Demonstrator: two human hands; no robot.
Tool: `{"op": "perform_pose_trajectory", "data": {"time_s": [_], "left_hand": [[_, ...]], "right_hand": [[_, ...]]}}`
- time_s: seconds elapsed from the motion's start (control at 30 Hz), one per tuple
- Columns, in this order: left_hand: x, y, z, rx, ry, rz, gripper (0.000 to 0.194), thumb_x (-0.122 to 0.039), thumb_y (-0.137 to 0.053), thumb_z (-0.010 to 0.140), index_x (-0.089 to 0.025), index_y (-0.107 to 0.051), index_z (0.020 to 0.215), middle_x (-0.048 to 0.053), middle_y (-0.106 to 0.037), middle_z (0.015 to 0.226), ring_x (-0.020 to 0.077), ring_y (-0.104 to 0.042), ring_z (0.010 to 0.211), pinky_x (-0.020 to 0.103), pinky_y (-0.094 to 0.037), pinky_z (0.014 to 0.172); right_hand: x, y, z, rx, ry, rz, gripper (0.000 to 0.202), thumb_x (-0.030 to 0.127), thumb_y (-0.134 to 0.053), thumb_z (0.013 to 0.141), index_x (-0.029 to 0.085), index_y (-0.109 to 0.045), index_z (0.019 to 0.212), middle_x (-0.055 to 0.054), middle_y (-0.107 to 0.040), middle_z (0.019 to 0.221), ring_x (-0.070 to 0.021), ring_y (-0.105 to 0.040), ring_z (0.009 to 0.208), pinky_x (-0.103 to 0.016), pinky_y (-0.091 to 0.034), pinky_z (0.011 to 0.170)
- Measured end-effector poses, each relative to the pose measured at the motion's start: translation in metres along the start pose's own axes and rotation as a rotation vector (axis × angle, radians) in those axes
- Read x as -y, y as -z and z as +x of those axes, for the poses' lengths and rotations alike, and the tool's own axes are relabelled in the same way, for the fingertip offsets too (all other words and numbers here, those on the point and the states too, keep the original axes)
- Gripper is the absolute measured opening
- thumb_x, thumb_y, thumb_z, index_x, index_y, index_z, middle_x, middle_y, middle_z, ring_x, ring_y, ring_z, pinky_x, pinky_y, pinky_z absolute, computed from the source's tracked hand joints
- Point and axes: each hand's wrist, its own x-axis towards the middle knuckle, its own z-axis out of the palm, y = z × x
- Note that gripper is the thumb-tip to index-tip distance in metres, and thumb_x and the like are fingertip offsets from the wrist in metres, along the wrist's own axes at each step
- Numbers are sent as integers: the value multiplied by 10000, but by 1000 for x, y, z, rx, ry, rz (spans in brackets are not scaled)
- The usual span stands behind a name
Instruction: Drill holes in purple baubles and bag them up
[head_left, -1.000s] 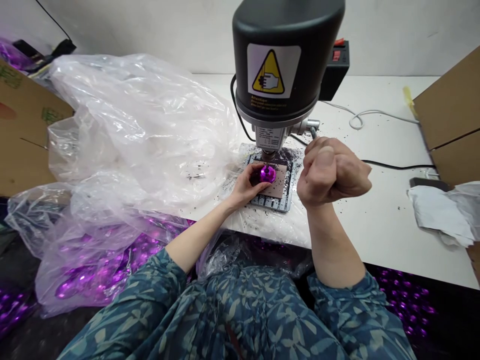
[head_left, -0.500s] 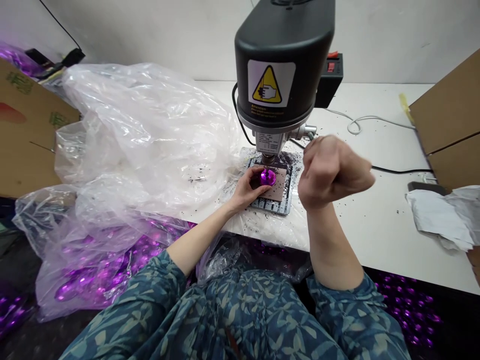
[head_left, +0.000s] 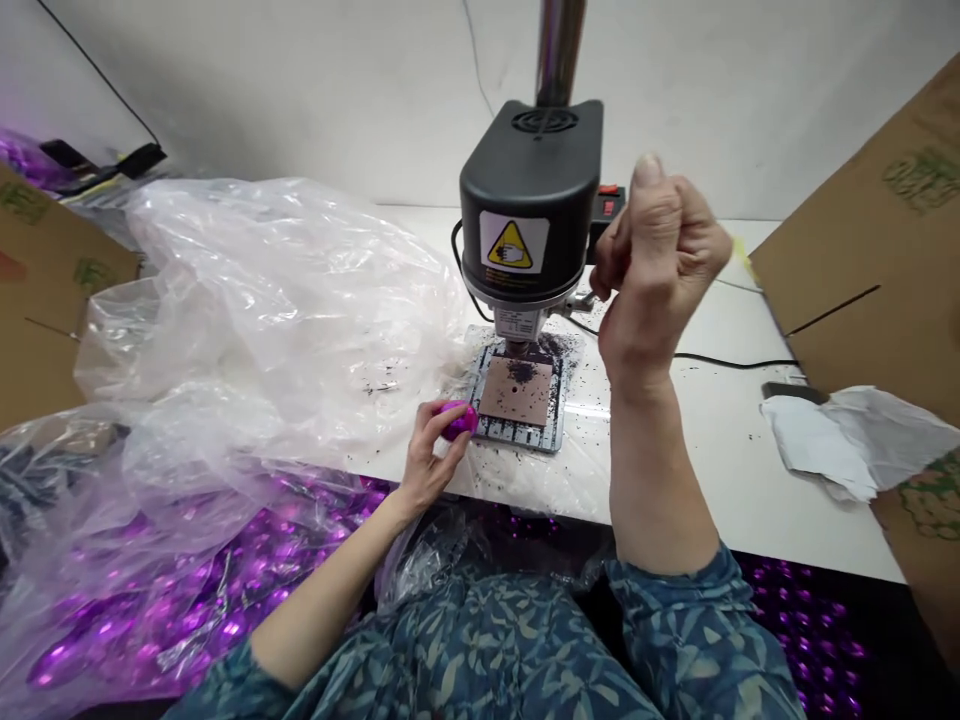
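My left hand (head_left: 429, 452) pinches a shiny purple ball (head_left: 459, 421) between thumb and fingers, beside the left edge of the drill press base (head_left: 556, 432). On that base lies a square brown board (head_left: 504, 402) with a dark hole and black shavings on it. Above the board stands the black drill press head (head_left: 532, 190), bearing a yellow warning sticker. My right hand (head_left: 660, 260) is closed in a raised fist around the feed lever (head_left: 579, 304) at the head's right side. Most of the lever is hidden by the fingers.
A large clear plastic bag (head_left: 300, 290) spreads over the table's left side. Many purple balls (head_left: 225, 590) fill a bag at lower left. Cardboard boxes (head_left: 862, 220) stand on both sides. White paper (head_left: 817, 440) and a black cable (head_left: 735, 361) lie at right.
My left hand has drawn the purple ball from under the drill, toward me and left off the board. My right fist has risen with the lever. The camera view has shifted.
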Motion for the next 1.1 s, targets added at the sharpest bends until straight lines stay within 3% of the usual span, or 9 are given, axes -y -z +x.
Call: {"op": "perform_pose_trajectory", "data": {"time_s": [0.2, 0.43, 0.57, 0.7, 0.83, 0.97, 1.03, 1.1], "left_hand": [[12, 25, -13, -107, 74, 50, 223, -351, -601, 956, -301, -705, 1147, 72, -558, 1210, 219, -572, 1162, 408, -502, 1014], [47, 17, -19, -229, 193, -77, 312, -450, -607, 943, -252, -691, 1169, 68, -622, 1135, 208, -598, 1127, 375, -497, 1017], [57, 13, -24, -233, 225, -68, 331, -461, -607, 937, -253, -692, 1180, 69, -621, 1139, 214, -597, 1127, 380, -497, 1019], [59, 12, -24, -209, 229, -61, 332, -471, -609, 928, -263, -699, 1170, 73, -622, 1140, 225, -597, 1131, 404, -501, 1028], [61, 9, -23, -205, 223, -46, 337, -489, -599, 927, -270, -710, 1158, 75, -617, 1125, 227, -607, 1111, 412, -526, 1004], [62, 7, -23, -195, 215, -30, 336, -494, -598, 926, -271, -720, 1145, 75, -613, 1121, 231, -610, 1102, 416, -528, 1001], [61, 7, -23, -194, 205, -18, 334, -491, -597, 928, -277, -721, 1151, 75, -613, 1123, 235, -608, 1105, 424, -521, 1007], [61, 7, -23, -195, 191, -10, 326, -482, -596, 930, -287, -719, 1161, 74, -611, 1123, 236, -605, 1106, 428, -518, 1005]], "right_hand": [[-3, 7, 5, 95, -142, -83, 572, 750, -413, 916, 217, -435, 709, 18, -390, 629, -115, -511, 617, -239, -396, 512], [5, 13, 6, 90, -239, -91, 534, 736, -377, 934, 249, -595, 913, 7, -449, 654, -120, -505, 576, -267, -422, 491], [7, 12, 2, 22, -300, -80, 524, 717, -354, 939, 272, -569, 1113, 0, -497, 695, -128, -535, 581, -282, -427, 503], [1, 15, 8, 21, -403, -22, 594, 715, -462, 886, 248, -542, 1243, 3, -528, 687, -140, -550, 583, -298, -446, 528], [-6, 22, 22, 104, -475, 9, 707, 769, -502, 815, 193, -594, 1213, 8, -548, 636, -135, -510, 525, -306, -443, 513], [-5, 29, 30, 174, -545, 11, 721, 755, -476, 827, 136, -668, 1142, -9, -567, 604, -129, -489, 481, -318, -452, 517], [-4, 33, 32, 198, -506, -45, 693, 743, -461, 850, 137, -705, 1081, -24, -590, 624, -133, -517, 506, -323, -467, 546], [-5, 36, 35, 167, -375, -157, 635, 721, -450, 879, 164, -731, 998, -44, -625, 687, -151, -577, 594, -328, -489, 603]]}}
